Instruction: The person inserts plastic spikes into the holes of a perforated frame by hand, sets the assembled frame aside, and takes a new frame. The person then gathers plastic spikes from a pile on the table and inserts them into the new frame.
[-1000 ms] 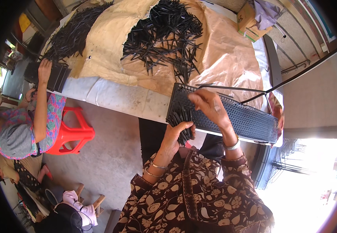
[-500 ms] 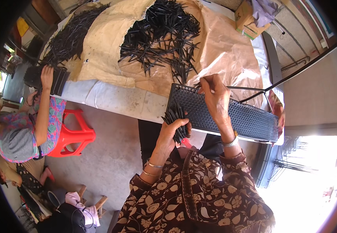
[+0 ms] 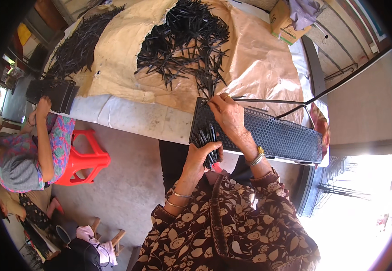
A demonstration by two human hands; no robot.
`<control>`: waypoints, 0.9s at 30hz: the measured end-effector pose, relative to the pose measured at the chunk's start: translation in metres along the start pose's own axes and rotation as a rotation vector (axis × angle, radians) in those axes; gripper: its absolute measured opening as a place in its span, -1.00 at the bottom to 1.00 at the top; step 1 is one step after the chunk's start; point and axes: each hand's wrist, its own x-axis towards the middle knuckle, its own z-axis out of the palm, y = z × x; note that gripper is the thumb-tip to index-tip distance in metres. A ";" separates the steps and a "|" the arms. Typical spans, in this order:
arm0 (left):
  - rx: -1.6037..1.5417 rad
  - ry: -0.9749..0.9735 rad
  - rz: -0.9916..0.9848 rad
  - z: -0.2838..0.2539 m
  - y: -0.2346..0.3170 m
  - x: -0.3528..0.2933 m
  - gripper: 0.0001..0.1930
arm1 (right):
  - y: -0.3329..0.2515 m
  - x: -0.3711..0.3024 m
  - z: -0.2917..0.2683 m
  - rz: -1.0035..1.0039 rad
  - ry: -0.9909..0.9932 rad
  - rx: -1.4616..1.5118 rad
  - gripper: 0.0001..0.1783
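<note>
My left hand (image 3: 199, 158) is wrapped round a bundle of thin black pointed sticks (image 3: 207, 139), which stand up in a fan from my fist. My right hand (image 3: 230, 118) is above the left end of a long dark tray (image 3: 277, 134) perforated with small holes. Its fingers are bent together at the tray's far left corner, close to the trailing end of a heap of similar black sticks (image 3: 191, 36). Whatever those fingertips hold, if anything, is hidden. The heap lies on brown paper (image 3: 259, 58) spread over the table.
Another black heap (image 3: 85, 38) lies at the far left, where a person (image 3: 29, 153) works at a dark box (image 3: 51, 92). A red stool (image 3: 85, 158) is beneath that person. A dark rod (image 3: 340, 81) slants over the table's right side; a cardboard box (image 3: 286, 22) sits at the back right.
My right hand has come left and down from above the tray's middle to its far left corner. The left hand keeps its bundle. The other person's hand has dropped nearer the box's front edge.
</note>
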 end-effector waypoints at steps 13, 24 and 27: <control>0.152 -0.003 -0.014 0.004 0.002 -0.003 -0.86 | -0.004 -0.006 -0.056 0.338 -0.473 0.688 -0.79; -0.054 0.017 -0.075 0.008 0.000 -0.001 -0.87 | 0.011 0.004 -0.021 0.101 0.180 0.180 -0.95; -0.039 0.061 -0.109 0.008 0.002 -0.004 -0.88 | 0.007 0.000 -0.011 0.077 0.150 0.166 -0.95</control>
